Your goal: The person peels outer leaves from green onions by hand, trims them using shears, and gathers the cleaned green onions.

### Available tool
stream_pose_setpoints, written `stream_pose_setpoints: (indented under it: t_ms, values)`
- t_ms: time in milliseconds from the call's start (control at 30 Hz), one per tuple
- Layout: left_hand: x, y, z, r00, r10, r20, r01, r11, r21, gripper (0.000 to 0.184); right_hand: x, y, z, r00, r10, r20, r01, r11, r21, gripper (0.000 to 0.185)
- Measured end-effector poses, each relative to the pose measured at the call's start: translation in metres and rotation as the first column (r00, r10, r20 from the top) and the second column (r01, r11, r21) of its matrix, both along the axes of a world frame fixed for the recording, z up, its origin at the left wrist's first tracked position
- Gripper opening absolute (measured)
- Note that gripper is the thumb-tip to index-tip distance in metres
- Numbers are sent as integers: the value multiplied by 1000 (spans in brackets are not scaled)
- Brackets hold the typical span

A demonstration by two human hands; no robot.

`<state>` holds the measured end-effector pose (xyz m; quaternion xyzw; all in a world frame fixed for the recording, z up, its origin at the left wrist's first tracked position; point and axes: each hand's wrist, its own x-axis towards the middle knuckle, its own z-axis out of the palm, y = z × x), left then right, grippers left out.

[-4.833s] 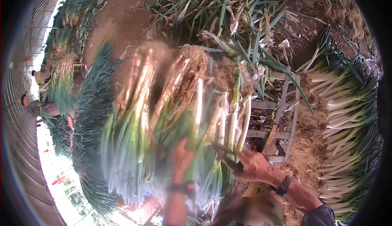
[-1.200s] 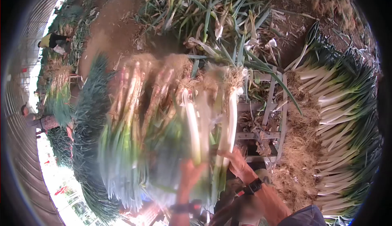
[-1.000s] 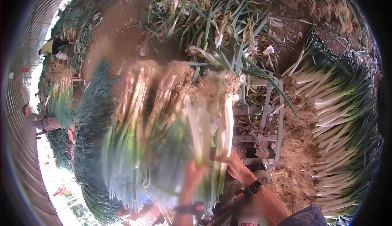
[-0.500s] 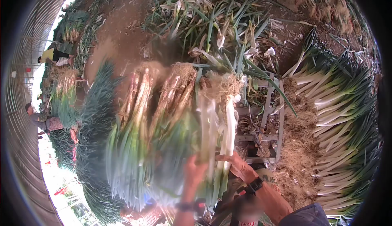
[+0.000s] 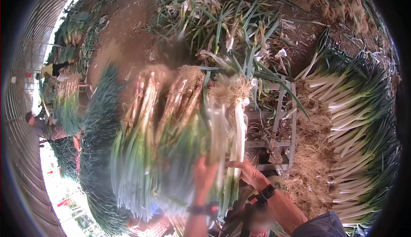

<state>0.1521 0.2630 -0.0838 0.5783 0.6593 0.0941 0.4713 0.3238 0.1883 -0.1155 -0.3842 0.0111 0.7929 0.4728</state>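
Two peeled-looking white green onion stalks [image 5: 239,130] stand out at the centre, roots up and leaves down. My right hand [image 5: 246,169] is closed round their lower part, a dark band on its wrist. My left hand [image 5: 206,172], blurred, is closed on the paler green onions [image 5: 217,130] just left of them; its fingertips are partly hidden. Further left lie two bunches of brownish, soil-stained green onions [image 5: 147,104] [image 5: 177,104] with green leaves hanging towards me.
A metal frame [image 5: 293,130] stands right of my hands. Beyond it lies a long row of white-stemmed green onions [image 5: 346,125], roots facing me. Loose leaves [image 5: 222,22] are heaped ahead. A dark green leaf pile [image 5: 100,151] and two people [image 5: 40,125] [image 5: 51,69] are at the left.
Since the earliest frame, my right hand has moved left and up and has closed on white stalks; the dark tool it held no longer shows. Over the last half second my left hand has shifted slightly.
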Motion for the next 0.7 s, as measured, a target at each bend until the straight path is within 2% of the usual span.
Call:
stream_pose_setpoints:
  t_ms: [67, 133, 233, 333, 433, 600, 700]
  values:
    - [-1, 5, 1, 997, 36, 71, -31, 996, -79, 45, 15, 14, 35, 998, 59, 22, -56, 993, -105, 45]
    - [-6, 10, 1, 979, 106, 177, -71, 979, -190, 40, 14, 8, 30, 998, 55, 37, -51, 994, -95, 47]
    - [-9, 18, 5, 953, 193, 233, -149, 969, -195, 43, -8, -21, -37, 999, -41, 27, 40, 997, 61, 53]
    - [-12, 29, 9, 965, 123, 231, -78, 977, -197, 45, -14, -22, -49, 997, -81, -21, 82, 994, 72, 59]
    - [-23, 28, -13, 997, -75, -20, 73, 994, -75, 43, -5, -6, -15, 996, -77, -53, 78, 997, 11, 59]
    - [-28, 11, -27, 957, -278, -76, 269, 956, -117, 44, -1, -6, -8, 975, -159, -157, 159, 987, -16, 59]
    - [-39, 7, -38, 957, -289, -1, 286, 946, -155, 44, 2, -6, -11, 972, -154, -179, 160, 987, 19, 57]
